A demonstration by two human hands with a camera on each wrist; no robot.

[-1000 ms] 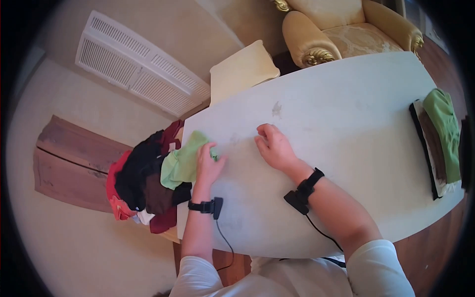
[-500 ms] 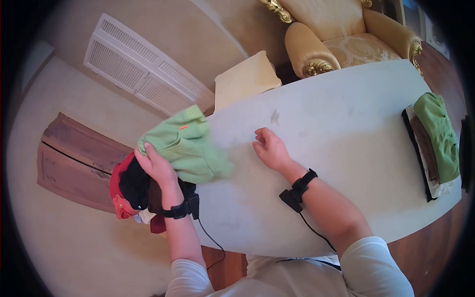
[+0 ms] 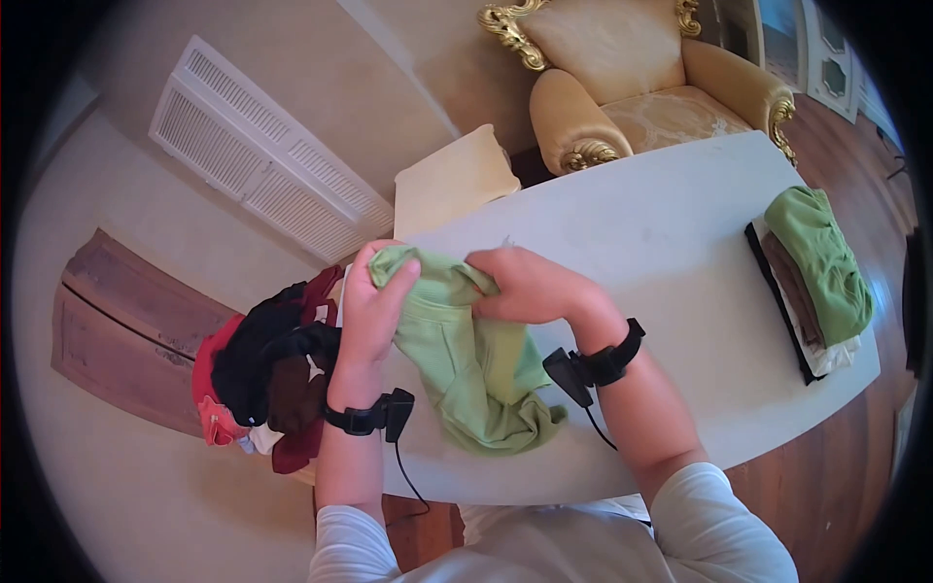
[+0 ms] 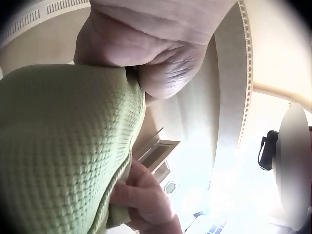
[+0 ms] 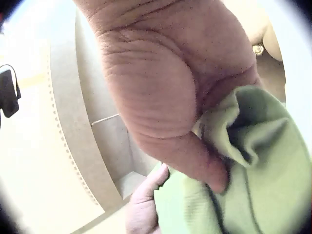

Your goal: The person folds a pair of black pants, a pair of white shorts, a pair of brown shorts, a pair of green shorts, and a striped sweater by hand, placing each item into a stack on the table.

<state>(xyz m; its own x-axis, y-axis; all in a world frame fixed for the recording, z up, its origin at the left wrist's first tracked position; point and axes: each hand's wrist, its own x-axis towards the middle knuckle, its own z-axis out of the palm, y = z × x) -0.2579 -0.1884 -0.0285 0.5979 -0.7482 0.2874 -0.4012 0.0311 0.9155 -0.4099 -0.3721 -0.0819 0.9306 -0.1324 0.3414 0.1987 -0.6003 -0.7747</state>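
A light green garment [image 3: 457,360] of textured knit hangs between my two hands over the near left part of the table, its lower end bunched by the front edge. At its upper left edge my left hand [image 3: 369,306] pinches the fabric, thumb on top. My right hand [image 3: 533,285] grips the upper right edge between thumb and fingers. Close up in the left wrist view, the green knit [image 4: 63,151] fills the left side. Folds of the cloth [image 5: 273,141] run under the right thumb in the right wrist view.
A heap of dark and red clothes [image 3: 258,360] lies at the left end of the white table [image 3: 661,253]. On the right end sits a stack of folded clothes [image 3: 816,267], green on top. Behind are a small cream table [image 3: 457,180] and a gold armchair [image 3: 632,87].
My left hand has lifted the green garment from the heap and brought it right, over the table. The right hand, holding nothing before, now grips its other edge.
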